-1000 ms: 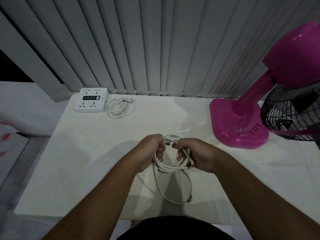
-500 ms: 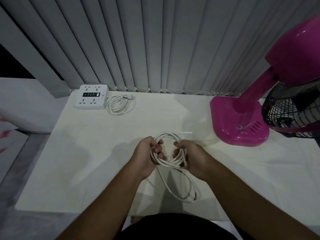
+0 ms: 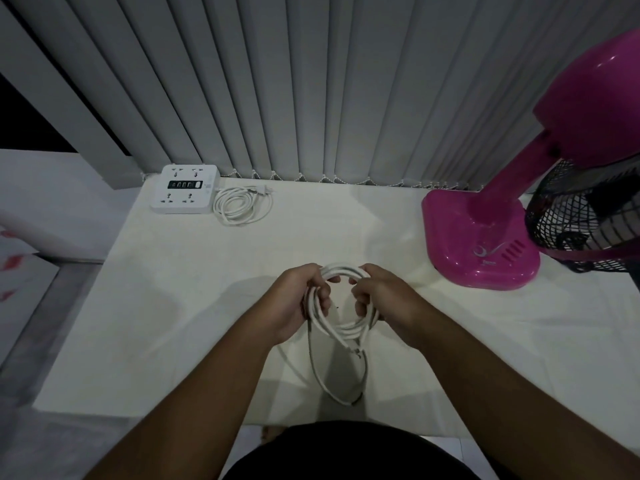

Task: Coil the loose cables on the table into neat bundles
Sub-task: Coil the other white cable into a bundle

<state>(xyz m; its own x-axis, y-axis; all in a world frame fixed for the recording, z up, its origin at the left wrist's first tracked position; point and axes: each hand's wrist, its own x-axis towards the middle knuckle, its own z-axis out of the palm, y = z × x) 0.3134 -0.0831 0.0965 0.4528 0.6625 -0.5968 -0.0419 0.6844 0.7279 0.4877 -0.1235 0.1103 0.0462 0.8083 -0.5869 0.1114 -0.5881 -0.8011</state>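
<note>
Gripping a white cable (image 3: 343, 327) in several loops above the near middle of the table (image 3: 194, 306): left hand (image 3: 298, 303) with fingers curled round the coil's left side, right hand (image 3: 384, 299) with fingers curled round its right side. Hanging below the hands toward the near edge, one longer slack loop, perhaps ending in a plug, though too dim to be sure. Lying at the far left corner, a white power strip (image 3: 185, 188), its own cord (image 3: 242, 206) coiled just to its right. Standing at the right, a pink fan (image 3: 481, 244). Closing off the far side, grey blinds (image 3: 311, 81).
</note>
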